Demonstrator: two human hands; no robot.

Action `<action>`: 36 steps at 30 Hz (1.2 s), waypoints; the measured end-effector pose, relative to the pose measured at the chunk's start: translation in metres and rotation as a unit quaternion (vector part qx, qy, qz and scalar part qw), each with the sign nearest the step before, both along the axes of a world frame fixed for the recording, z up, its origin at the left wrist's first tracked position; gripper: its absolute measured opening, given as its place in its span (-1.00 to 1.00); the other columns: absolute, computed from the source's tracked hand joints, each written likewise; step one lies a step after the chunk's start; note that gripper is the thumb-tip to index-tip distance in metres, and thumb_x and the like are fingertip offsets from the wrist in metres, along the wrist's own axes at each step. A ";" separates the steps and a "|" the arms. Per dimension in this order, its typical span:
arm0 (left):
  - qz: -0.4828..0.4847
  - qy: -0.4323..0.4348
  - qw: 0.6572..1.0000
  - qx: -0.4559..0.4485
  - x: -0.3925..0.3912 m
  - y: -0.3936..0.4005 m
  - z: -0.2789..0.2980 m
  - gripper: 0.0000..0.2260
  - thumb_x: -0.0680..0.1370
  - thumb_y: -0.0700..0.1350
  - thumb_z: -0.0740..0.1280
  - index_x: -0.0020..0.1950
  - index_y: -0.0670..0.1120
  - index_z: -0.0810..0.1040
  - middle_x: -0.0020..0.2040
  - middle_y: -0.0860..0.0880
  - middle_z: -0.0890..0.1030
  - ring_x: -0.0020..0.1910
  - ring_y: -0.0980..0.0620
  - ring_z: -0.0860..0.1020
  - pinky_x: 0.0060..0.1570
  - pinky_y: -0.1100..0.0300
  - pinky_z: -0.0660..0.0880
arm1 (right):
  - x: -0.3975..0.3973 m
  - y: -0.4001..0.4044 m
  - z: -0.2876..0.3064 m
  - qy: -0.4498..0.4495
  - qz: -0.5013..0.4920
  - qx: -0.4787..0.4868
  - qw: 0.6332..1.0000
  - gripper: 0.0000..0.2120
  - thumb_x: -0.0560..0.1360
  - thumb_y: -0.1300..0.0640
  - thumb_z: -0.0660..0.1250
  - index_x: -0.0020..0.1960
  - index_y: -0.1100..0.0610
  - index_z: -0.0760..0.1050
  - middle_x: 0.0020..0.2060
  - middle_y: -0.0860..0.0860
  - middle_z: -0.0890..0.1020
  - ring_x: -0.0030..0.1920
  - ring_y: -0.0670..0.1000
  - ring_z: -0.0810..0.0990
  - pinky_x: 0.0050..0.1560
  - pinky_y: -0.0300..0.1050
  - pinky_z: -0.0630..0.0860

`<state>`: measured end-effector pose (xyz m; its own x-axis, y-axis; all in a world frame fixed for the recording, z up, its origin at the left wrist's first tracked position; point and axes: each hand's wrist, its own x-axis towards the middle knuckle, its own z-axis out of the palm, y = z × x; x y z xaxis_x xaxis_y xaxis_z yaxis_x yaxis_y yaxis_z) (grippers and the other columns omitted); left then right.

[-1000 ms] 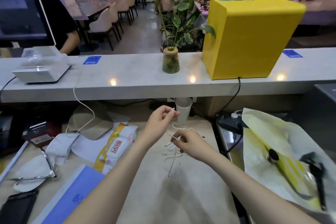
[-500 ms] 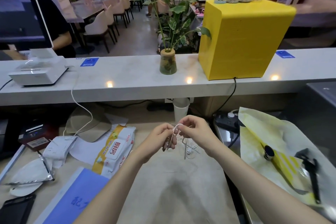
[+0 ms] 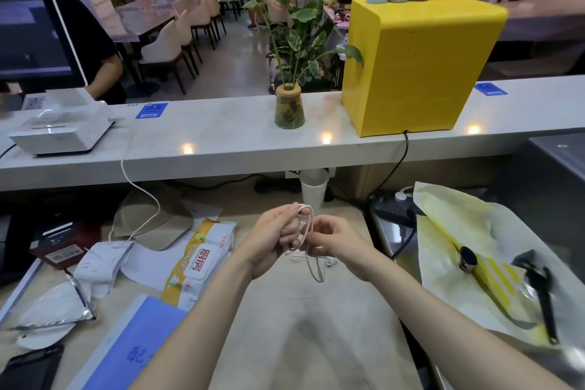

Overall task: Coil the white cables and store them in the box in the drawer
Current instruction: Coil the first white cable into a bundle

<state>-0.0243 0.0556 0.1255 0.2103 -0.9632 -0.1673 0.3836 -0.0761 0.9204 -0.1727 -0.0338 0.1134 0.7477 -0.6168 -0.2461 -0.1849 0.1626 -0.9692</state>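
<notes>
bare desk (image 3: 304, 342) before the hands, wipes pack (image 3: 202, 260) left, yellow bag (image 3: 468, 250) right, paper cup (image 3: 313, 195) behind

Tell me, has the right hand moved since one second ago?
Yes. The right hand has risen toward the paper cup under the counter and closed in on the left hand; both grip the white cable.

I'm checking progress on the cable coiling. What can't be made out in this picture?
Head view:
- How many loops the white cable has: the left hand and right hand cover most of it.
- The cable's plugs: small, blurred, partly behind the right hand.
- The drawer and its box: not in frame.
- Where the other white cable ends: hidden among the clutter on the desk.
</notes>
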 end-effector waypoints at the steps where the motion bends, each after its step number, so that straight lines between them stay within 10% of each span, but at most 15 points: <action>1: 0.004 -0.003 1.000 0.000 0.000 -0.001 0.001 -0.77 0.66 -0.01 0.27 0.03 -0.10 0.66 -0.41 0.05 0.17 -0.49 0.13 0.15 -0.39 0.25 0.34 | 0.000 0.002 -0.002 0.005 0.004 -0.001 1.000 -0.83 0.53 0.31 0.37 0.10 0.33 0.56 -0.12 0.20 0.68 -0.14 0.02 0.70 0.05 0.01 0.62; 12: 0.067 0.034 0.996 -0.050 0.009 -0.002 0.022 -0.78 0.70 -0.08 0.19 0.00 -0.11 0.60 -0.42 0.07 0.20 -0.51 0.15 0.17 -0.45 0.28 0.20 | -0.017 0.002 -0.039 0.166 0.071 -0.093 0.979 -0.83 0.50 0.38 0.29 -0.13 0.16 0.58 -0.30 0.08 0.62 -0.27 0.00 0.65 -0.29 -0.18 0.53; 28: 0.112 0.035 0.990 -0.080 0.029 -0.007 0.052 -0.78 0.70 -0.06 0.20 0.00 -0.06 0.62 -0.41 0.06 0.26 -0.48 0.14 0.24 -0.42 0.30 0.29 | -0.048 -0.009 -0.075 0.266 0.038 -0.096 0.958 -0.87 0.44 0.32 0.35 -0.13 0.13 0.62 -0.26 0.08 0.67 -0.29 -0.06 0.62 -0.27 -0.32 0.45; 36: 0.021 0.039 0.998 -0.045 0.016 -0.006 0.044 -0.81 0.67 -0.07 0.26 0.11 -0.12 0.63 -0.14 -0.04 0.60 -0.17 0.06 0.65 -0.05 0.19 0.64 | -0.034 -0.002 -0.054 0.184 -0.025 -0.115 0.976 -0.54 0.48 0.14 0.46 0.34 -0.02 0.45 0.12 0.01 0.56 0.11 0.03 0.58 0.01 -0.19 0.49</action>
<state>-0.0084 0.0500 0.1699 0.2405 -0.9656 -0.0986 0.4562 0.0228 0.8896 -0.2062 -0.0360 0.0593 0.6022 -0.7211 -0.3427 -0.5247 -0.0338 -0.8506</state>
